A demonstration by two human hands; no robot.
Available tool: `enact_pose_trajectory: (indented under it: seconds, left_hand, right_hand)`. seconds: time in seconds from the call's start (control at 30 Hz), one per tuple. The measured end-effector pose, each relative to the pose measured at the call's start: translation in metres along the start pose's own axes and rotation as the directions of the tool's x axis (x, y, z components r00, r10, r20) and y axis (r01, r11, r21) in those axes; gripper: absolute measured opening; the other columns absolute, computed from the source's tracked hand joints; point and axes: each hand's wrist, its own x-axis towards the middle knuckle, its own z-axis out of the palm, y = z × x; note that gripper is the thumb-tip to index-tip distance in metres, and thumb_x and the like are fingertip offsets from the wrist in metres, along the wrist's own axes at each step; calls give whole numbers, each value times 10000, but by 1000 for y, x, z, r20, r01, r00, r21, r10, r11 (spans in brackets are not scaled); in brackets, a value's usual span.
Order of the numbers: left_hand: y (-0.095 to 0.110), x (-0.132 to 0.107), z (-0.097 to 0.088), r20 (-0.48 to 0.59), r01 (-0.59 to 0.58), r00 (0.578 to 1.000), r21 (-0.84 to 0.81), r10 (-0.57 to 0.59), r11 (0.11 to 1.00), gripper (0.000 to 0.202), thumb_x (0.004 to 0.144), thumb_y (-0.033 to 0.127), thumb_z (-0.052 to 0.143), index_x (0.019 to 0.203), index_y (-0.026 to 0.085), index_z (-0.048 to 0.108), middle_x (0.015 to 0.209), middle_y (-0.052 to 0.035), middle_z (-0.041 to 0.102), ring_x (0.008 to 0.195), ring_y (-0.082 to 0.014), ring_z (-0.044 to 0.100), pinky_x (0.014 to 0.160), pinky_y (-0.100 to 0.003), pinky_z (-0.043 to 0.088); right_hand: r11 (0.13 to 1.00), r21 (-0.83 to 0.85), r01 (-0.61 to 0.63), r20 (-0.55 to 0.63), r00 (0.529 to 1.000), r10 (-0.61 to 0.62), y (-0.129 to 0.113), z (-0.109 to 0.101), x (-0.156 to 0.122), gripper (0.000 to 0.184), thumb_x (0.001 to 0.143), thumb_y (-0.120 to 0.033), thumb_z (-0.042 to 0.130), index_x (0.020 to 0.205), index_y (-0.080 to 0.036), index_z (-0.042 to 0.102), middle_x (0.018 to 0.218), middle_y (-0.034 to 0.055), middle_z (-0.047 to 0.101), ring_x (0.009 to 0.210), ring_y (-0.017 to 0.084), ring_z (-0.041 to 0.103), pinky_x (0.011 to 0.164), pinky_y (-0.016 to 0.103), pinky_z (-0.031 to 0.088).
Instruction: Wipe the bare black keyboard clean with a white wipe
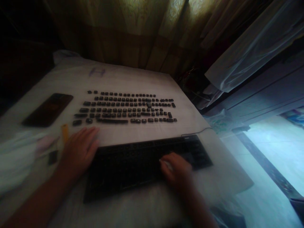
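Observation:
A black keyboard base (123,171) lies slightly slanted on the white-covered table, its surface dark and blurred. My left hand (79,148) is at its left end, fingers stretched out and pointing away from me over the upper left corner. Over the right half of the keyboard, my right hand (177,166) is closed in a pinch on a small pale thing, mostly hidden by the fingers and too blurred to name. Beyond the keyboard, loose black keycaps (121,110) are laid out in several rows, among them a long space bar (114,121).
A dark phone (48,109) lies at the left. Near my left hand are a yellow strip (64,133), a small dark block (52,157) and a blurred white cloth-like heap (19,161). A cable (197,131) runs from the keyboard's back edge. Curtains (142,34) hang behind the table.

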Motion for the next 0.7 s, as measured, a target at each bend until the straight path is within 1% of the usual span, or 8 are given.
enact_pose_trajectory:
  seconds: [0.1,0.2,0.23,0.3,0.4,0.47,0.6,0.7]
  left_hand:
    - [2,1,-1,-7,-11,1000,-6,11,1000,655,966,457,205,1312,85,618,1347,-186,667,1286,-340,594,1109,-527,450]
    - [3,2,-1,-18,-11,1000,-12,11,1000,689,967,467,191,1284,44,632,1328,-223,668,1266,-375,601,1093,-566,452]
    - [2,2,0,-22,-10,1000,-13,9,1000,688,966,463,191,1283,41,632,1325,-229,668,1265,-380,601,1092,-573,449]
    - [1,1,0,-25,-9,1000,-15,8,1000,674,963,452,201,1287,46,631,1323,-232,668,1269,-383,599,1095,-579,445]
    - [-2,1,1,-20,-15,1000,-17,14,1000,643,959,451,222,1293,85,631,1326,-209,673,1281,-376,593,1094,-588,446]
    - [-3,1,2,-19,-19,1000,-17,18,1000,637,960,461,221,1294,105,629,1334,-192,673,1279,-371,594,1091,-591,449]
    - [-4,1,3,-18,-23,1000,-15,23,1000,660,963,479,200,1294,95,623,1334,-195,671,1267,-368,601,1095,-584,448]
    - [-5,1,3,-21,-17,1000,-13,16,1000,640,961,478,211,1301,122,619,1334,-182,673,1273,-360,599,1106,-576,443]
  right_hand:
    - [993,93,-77,-53,995,83,0,-6,2,162,860,-178,573,747,-218,681,658,11,690,582,161,663,549,256,522]
    - [969,143,-204,-140,965,223,4,-15,3,152,857,-217,589,734,-228,679,642,-5,685,548,155,648,515,246,517]
    - [964,147,-224,-157,957,246,5,-17,4,150,852,-225,595,728,-230,679,638,-7,683,545,154,645,514,245,516]
    - [967,148,-209,-146,962,230,8,-18,3,152,848,-227,597,724,-230,686,639,-5,684,549,154,645,516,245,514]
    - [985,118,-126,-89,987,137,11,-16,1,157,850,-208,592,736,-225,699,654,8,693,574,159,657,549,256,520]
    - [992,85,-89,-63,994,94,12,-13,-1,158,860,-195,590,753,-222,704,672,17,698,593,162,662,574,266,523]
    - [997,28,-71,-59,996,72,14,-8,-6,167,876,-184,580,767,-215,703,688,21,692,621,166,658,606,279,514]
    - [998,-4,-60,-39,997,60,15,-7,-7,168,866,-175,577,758,-216,699,678,13,678,614,164,646,601,278,497]
